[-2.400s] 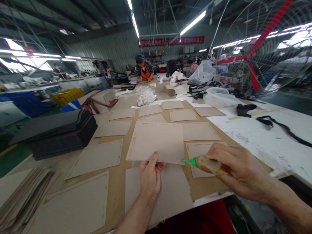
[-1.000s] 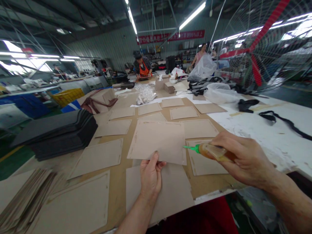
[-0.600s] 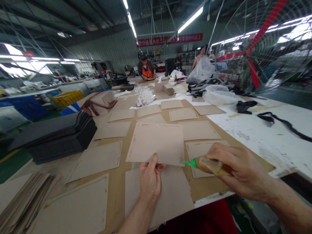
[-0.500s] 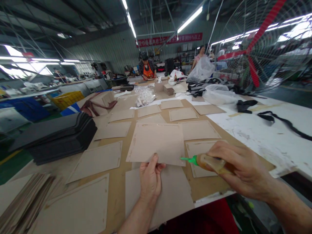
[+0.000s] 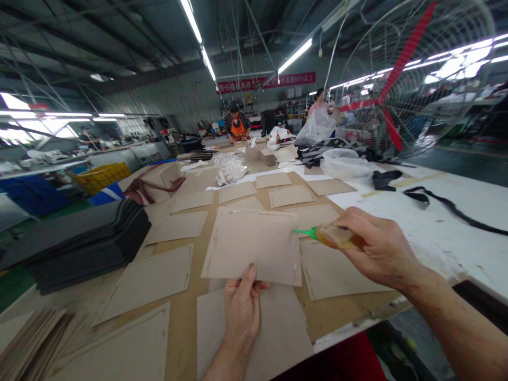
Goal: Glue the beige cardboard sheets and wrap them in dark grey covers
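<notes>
Cardboard sheet (image 5: 254, 246) pinched at near edge, left hand (image 5: 241, 312) grip.

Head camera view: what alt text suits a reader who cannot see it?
A left hand pinches a sheet by its near edge while the right hand holds a green-tipped squeeze bottle near its right edge. More sheets cover the table.

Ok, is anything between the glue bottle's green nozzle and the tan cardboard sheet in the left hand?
Nothing visible. The right hand holds the amber glue bottle, its green nozzle by the far right corner of the tan cardboard sheet that the left hand pinches at its near edge.
</notes>
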A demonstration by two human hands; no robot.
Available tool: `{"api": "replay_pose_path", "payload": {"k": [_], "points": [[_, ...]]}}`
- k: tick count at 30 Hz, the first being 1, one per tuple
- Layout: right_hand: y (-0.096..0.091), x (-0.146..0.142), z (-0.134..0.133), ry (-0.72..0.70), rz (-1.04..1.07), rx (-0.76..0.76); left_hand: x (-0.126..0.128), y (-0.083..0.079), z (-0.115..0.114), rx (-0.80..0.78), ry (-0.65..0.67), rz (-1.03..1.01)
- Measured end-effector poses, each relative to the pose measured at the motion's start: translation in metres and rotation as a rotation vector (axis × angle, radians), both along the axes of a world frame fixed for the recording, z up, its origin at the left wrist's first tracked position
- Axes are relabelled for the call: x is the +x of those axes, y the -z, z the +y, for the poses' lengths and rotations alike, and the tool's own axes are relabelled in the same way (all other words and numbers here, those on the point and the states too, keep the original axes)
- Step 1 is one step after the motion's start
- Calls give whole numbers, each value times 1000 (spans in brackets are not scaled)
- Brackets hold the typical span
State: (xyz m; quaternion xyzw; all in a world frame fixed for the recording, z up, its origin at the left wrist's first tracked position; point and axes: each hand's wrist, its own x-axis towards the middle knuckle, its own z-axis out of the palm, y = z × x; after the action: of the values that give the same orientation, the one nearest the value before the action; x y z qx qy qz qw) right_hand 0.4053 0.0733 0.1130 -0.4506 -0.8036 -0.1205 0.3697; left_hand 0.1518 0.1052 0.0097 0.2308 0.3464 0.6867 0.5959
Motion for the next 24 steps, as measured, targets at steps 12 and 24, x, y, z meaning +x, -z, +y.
{"api": "replay_pose_path", "payload": {"k": [12,24], "points": [[16,-6,-21,-143,22,-202,1,0,1,-57,-27,-7],[90,86,-63,148,1333,-107,-14,-32,8,-273,-52,-90]]}}
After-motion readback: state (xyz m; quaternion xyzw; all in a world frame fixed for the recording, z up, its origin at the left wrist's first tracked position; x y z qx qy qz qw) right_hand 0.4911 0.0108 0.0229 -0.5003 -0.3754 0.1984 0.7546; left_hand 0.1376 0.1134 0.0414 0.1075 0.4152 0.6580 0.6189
